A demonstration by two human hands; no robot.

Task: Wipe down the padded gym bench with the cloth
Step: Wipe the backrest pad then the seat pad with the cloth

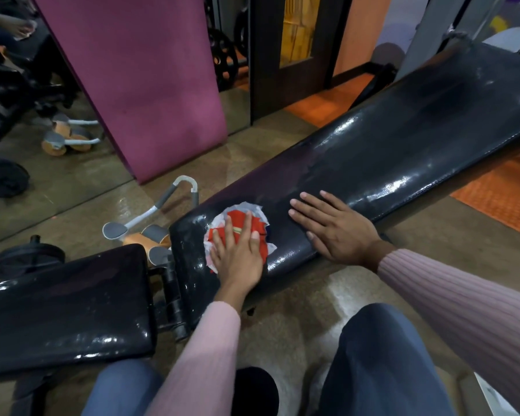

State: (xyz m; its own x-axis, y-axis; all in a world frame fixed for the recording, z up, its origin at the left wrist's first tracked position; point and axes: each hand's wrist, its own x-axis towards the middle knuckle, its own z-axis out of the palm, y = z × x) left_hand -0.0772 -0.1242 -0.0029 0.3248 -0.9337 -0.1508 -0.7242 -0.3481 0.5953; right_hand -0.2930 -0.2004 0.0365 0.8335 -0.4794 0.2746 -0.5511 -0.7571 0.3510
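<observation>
Landmark: the long black padded back pad (388, 151) of the gym bench, lying at a slant from lower left to upper right.

Left hand (237, 250) is pressing flat, fingers straight and slightly spread, on the cloth (252, 228). The cloth, red and white and bunched, is lying on the back pad's lower end, close to the pad's near-left edge.

Right hand (330, 226) is resting palm-down on the bare back pad just up-slope of the cloth, fingers extended and fanned apart, holding nothing. The two hands are sitting near each other but are not touching.

Both arms are showing pink ribbed sleeves (463, 310).

The seat pad (66, 304), also black and glossy, is sitting off the back pad's lower end, joined to it by a dark hinge bracket (171, 295).

An ab-roller (150, 229) with grey handles is lying on the floor beyond the back pad's lower end. A purple mat (138, 79) is standing upright farther beyond that, next to a mirror (27, 100). A weight plate (3, 178) is showing in the mirror.
</observation>
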